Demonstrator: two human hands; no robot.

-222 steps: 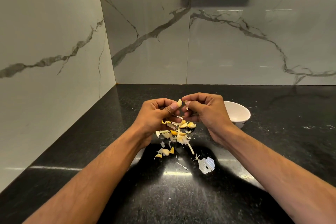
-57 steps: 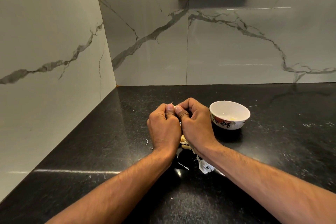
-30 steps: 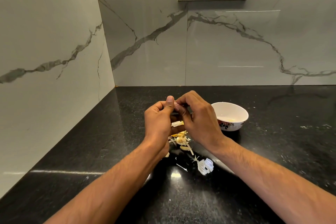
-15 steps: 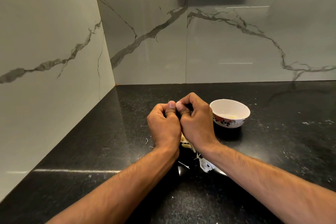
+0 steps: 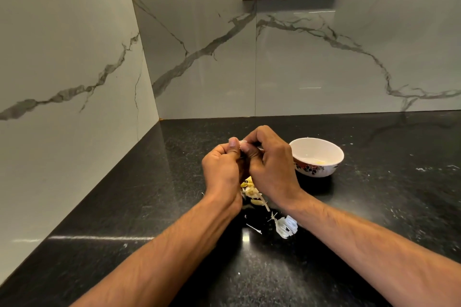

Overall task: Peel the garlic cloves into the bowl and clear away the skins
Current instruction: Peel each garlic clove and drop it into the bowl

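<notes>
Above the polished black stone counter (image 5: 154, 197), the left hand (image 5: 220, 172) and the right hand (image 5: 270, 169) meet with fingers curled, thumbs touching, both pinching a small pale garlic clove (image 5: 241, 142) of which only a whitish sliver shows between the thumb tips. Just beneath the wrists a loose heap of yellowish cloves and papery skins (image 5: 250, 192) lies on the counter, with a crumpled white skin (image 5: 287, 227) a little nearer the person. The small white ceramic bowl with a red and dark floral band (image 5: 316, 157) stands just right of the right hand, holding a little pale peeled garlic at its bottom
</notes>
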